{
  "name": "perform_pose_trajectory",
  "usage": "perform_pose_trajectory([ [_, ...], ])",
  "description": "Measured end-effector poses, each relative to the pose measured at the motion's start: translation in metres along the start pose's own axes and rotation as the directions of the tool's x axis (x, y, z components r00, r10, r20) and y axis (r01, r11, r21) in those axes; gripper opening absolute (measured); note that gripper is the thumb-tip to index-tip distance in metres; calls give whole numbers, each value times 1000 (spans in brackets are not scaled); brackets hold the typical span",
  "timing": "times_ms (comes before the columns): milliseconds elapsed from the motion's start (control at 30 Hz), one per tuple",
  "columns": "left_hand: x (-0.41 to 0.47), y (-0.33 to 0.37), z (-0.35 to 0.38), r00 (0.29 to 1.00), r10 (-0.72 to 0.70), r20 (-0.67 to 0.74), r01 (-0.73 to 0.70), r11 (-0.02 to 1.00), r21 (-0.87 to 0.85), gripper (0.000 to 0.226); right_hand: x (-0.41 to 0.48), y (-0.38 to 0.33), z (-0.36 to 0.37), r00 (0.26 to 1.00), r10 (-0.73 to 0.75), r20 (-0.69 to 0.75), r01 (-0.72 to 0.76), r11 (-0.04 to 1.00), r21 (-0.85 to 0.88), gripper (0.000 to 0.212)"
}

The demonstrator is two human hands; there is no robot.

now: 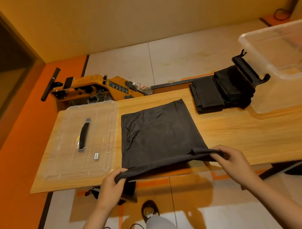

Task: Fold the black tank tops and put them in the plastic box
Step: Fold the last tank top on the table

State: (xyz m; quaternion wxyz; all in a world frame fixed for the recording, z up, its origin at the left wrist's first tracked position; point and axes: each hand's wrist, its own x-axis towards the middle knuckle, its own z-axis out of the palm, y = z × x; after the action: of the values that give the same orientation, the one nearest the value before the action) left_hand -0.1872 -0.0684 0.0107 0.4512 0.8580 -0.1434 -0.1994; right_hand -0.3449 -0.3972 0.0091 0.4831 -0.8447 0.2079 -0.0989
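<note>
Transparent plastic makes the flat rectangular lid (66,148), which lies at the left end of the light wooden table (259,132) and carries a curved black handle (84,134) in its middle. Behind the lid, on the floor past the far edge of the table, stands an orange machine with black parts (101,86).

Just beside the lid, to its right, the black fabric tank top (159,131) is spread on the middle of the table. Most of it lies flat on the wood, with some wrinkles on its left side. Only its near edge is raised from the table.

The left hand (112,184) pinches the near left corner of this edge, with the fingers curled around the cloth. The right hand (231,158) grips the near right corner in the same way. The two hands are well apart, and the raised edge is stretched between them above the near edge of the table.

Further right, at the far side of the table, a neat stack of folded black tank tops (207,95) lies just beside a second, looser black pile (233,88). A black plastic latch (249,69) hangs over this second pile from the left wall of the large clear plastic box (292,90), which stands at the right end of the table.
</note>
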Motion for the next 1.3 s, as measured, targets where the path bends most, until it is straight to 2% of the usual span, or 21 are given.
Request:
perform_pose_trajectory([
  [267,21,-5,-14,997,-73,-35,70,994,-84,24,22,-1,-1,995,60,74,-66,995,81,15],
  [467,99,12,-34,996,-78,-50,71,989,-130,23,97,-35,6,999,50,-1,-50,993,108,17],
  [567,163,29,-45,994,-94,-53,85,983,-161,20,157,-42,16,992,105,-64,-98,990,102,11],
  [633,205,33,-44,988,-156,4,155,974,-166,21,193,-36,31,972,211,-98,-211,977,12,24],
  [700,234,27,-36,973,-230,20,231,969,-86,17,210,-23,51,938,325,-123,-339,934,-116,47],
  [733,242,22,-31,968,-251,5,251,968,-22,17,212,-17,61,932,336,-133,-357,916,-185,52],
  [833,253,12,-21,979,-191,-70,202,953,225,29,202,0,84,967,214,-140,-255,849,-464,56],
  [933,257,10,-15,989,-117,-86,142,912,385,35,195,11,94,983,121,-135,-180,760,-625,55],
  [1033,261,7,-12,993,-57,-107,98,895,436,32,191,18,98,987,114,-117,-163,711,-684,54],
  [1200,275,10,-10,991,14,-130,41,912,409,21,171,18,102,957,209,-203,-291,642,-710,55],
  [1300,274,17,-1,984,52,-170,30,894,447,27,146,12,110,924,304,-233,-373,577,-727,59],
])
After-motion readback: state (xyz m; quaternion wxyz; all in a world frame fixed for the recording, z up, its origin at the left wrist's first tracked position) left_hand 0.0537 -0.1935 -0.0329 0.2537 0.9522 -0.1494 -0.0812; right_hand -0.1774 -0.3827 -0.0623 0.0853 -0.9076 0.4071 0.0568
